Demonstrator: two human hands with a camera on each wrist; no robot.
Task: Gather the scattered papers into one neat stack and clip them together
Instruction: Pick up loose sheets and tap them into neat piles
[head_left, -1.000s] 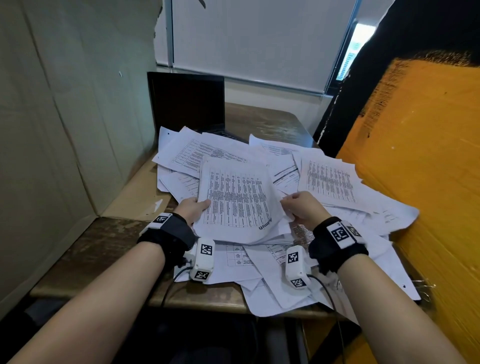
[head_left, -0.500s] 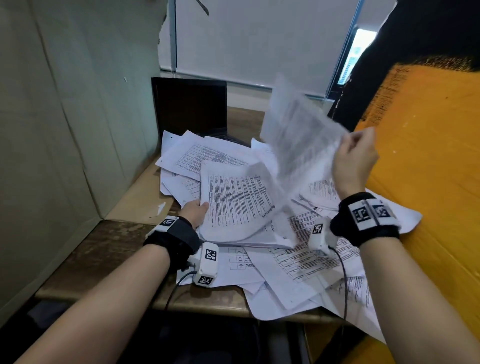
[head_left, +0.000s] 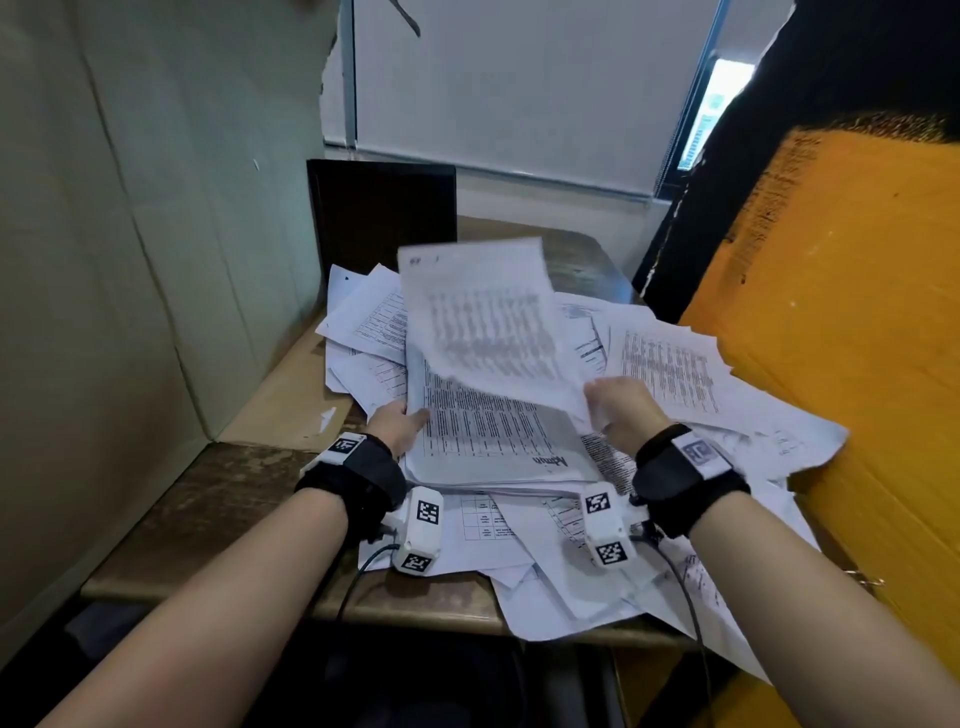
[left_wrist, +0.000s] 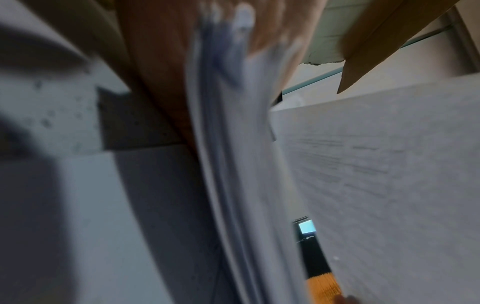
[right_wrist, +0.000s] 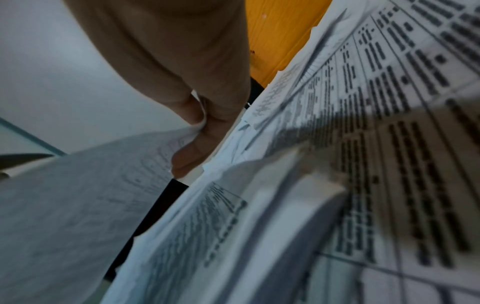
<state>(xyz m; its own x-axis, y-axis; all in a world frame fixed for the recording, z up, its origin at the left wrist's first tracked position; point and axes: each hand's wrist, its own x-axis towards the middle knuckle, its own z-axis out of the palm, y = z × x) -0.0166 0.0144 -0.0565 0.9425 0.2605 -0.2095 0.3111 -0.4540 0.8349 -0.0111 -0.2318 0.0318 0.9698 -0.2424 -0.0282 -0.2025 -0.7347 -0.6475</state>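
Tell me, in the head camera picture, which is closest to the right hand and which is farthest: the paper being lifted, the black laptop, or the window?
From the right hand:
1. Lifted sheet: in its grip, just left of the hand.
2. Black laptop: open, at the desk's far left, behind the papers.
3. Window: bright strip on the far wall, upper right.

A: What hems in the grips?

B: Left of the left grip (head_left: 397, 423) a cardboard wall (head_left: 130, 270) stands close, leaving only a bare strip of desk (head_left: 228, 483). Right of the right grip (head_left: 623, 410) an orange panel (head_left: 841, 322) rises, with loose papers (head_left: 675, 364) running up to it.

A: And beyond them?

B: The lifted sheet (head_left: 483, 322) hangs over the stack (head_left: 493, 441), and a dark laptop (head_left: 382, 213) stands behind. Open desk lies beyond, right of the laptop.
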